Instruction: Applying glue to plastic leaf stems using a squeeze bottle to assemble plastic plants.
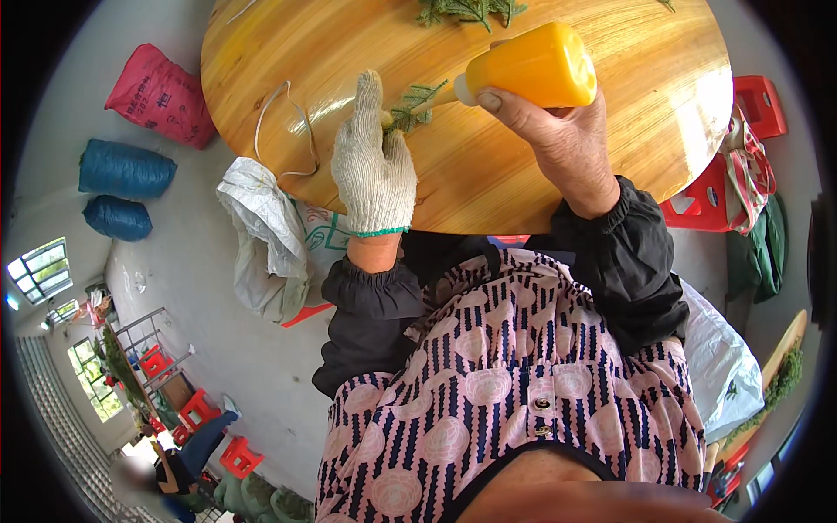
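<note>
My left hand [377, 170] wears a white knitted glove with a green cuff edge. Its thumb and fingers close on a small green artificial sprig [412, 108], partly hidden behind the glove. In my bare right hand [562, 139] is a yellow squeeze bottle [534, 65], tipped on its side. The bottle's pale nozzle points left and reaches the sprig; whether its tip touches cannot be made out. Both hands are over the near part of a round wooden table [288, 52]. More green sprigs [471, 10] lie at the table's far edge.
A thin white strap [259, 131] lies on the table's left side. White sacks [261, 235] hang or stand below its near left edge. Pink [161, 96] and blue bags [126, 168] rest on the floor at left. Red stools [704, 196] stand at right. Another person [179, 471] sits far off at lower left.
</note>
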